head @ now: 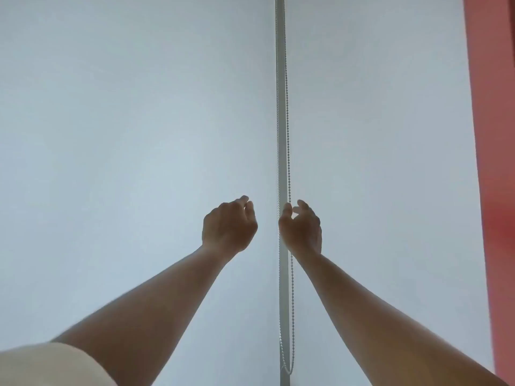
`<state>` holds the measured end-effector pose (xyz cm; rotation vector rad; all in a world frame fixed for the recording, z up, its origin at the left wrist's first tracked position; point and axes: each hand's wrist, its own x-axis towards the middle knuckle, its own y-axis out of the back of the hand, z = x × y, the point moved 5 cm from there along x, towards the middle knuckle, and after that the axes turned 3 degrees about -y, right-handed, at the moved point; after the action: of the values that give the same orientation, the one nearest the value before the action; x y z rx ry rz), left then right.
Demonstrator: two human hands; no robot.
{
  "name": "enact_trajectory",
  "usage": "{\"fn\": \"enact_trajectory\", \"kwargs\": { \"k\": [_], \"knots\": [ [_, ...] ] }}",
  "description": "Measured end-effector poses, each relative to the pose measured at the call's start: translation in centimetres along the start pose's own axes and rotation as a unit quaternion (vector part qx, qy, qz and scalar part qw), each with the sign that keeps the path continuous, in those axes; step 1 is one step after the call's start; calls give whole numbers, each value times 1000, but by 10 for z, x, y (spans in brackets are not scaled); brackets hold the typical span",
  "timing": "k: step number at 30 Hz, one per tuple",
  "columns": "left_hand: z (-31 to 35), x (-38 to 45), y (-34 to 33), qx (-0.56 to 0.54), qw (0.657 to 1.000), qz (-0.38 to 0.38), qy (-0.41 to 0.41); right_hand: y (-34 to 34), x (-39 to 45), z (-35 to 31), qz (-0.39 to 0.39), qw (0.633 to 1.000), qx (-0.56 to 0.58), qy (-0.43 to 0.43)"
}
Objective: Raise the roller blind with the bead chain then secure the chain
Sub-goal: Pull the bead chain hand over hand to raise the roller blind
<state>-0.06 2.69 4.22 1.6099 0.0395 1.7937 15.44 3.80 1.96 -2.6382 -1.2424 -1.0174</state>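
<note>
- Bare-skinned and loosely cupped, the right hand point(301, 228) is raised with fingers half curled and thumb apart; its thumb tip lies against the thin white bead chain point(288, 151), with no pinch closed on it.
- The left hand point(228, 225) is level with it, just left of the chain, fingers curled slackly and holding nothing.
- The chain hangs down a narrow grey vertical strip point(281, 107), passes behind the right hand and ends in a loop near the lower edge.
- The pale grey-blue roller blind fabric point(125, 121) fills the view on both sides of that strip.
- A red vertical band point(490, 135) runs along the right edge.
- A cream short sleeve point(47, 363) shows at the lower left corner.
</note>
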Motion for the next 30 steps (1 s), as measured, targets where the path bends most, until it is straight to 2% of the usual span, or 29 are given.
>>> {"fn": "enact_trajectory", "kwargs": {
  "k": [2, 4, 6, 10, 16, 22, 27, 30],
  "knots": [
    [2, 5, -3, -52, 997, -13, 49, -3, 3, 8, -22, 995, 69, -64],
    [8, 11, -6, -123, 986, -35, 105, -9, 2, 15, -71, 975, 181, -110],
    [15, 18, -9, -207, 965, -64, 150, -14, 1, 17, -112, 953, 255, -121],
    [28, 34, -9, -371, 900, -94, 208, -16, -5, 12, -144, 943, 279, -108],
    [55, 47, -11, -525, 796, -144, 263, -25, -15, 2, -205, 931, 289, -88],
    [53, 46, -17, -595, 725, -75, 339, -24, -19, -8, -232, 931, 278, -52],
    [47, 44, -17, -610, 708, -14, 356, -14, -11, -18, -198, 922, 327, -54],
    [48, 43, -12, -614, 718, 7, 328, -7, 2, -25, -151, 926, 338, -75]
  ]
}}
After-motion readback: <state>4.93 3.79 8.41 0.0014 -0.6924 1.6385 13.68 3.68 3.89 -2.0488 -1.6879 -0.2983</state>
